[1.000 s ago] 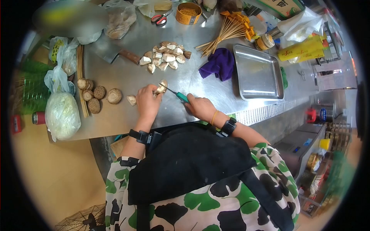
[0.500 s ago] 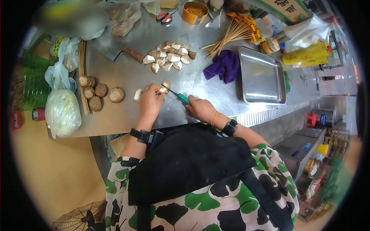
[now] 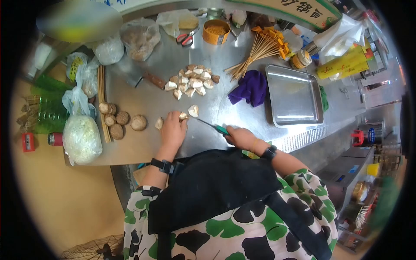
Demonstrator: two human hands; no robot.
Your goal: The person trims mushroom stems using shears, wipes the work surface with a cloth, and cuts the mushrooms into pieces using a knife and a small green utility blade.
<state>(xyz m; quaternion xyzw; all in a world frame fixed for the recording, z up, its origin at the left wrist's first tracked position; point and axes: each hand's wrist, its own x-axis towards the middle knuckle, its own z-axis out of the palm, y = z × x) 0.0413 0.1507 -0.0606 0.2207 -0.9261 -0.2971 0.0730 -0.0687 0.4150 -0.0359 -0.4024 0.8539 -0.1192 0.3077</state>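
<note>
My left hand [image 3: 174,132] is closed, its fingertips holding a piece of mushroom [image 3: 183,116] on the steel table. My right hand [image 3: 242,139] grips a small knife [image 3: 222,130] by its green handle, and the thin blade points left toward that piece. Just beyond the blade lies a cut mushroom chunk [image 3: 193,111] with its pale inside showing. A cut-off stem [image 3: 159,123] rests left of my left hand. Farther back is a pile of cut mushrooms [image 3: 190,81]. Several whole brown mushrooms [image 3: 122,117] sit to the left, one [image 3: 138,122] apart from the group.
A cleaver [image 3: 154,80] lies left of the pile. Right of it are a purple cloth [image 3: 250,89], a metal tray [image 3: 294,123] and bamboo skewers [image 3: 255,54]. Scissors [image 3: 185,39] and a round tin [image 3: 216,39] stand behind. A bagged vegetable [image 3: 82,141] is at the left edge.
A mushroom chunk now lies free of my left fingers, past the blade. The knife has drawn slightly back from the held piece. The whole view has shifted, with the table appearing lower.
</note>
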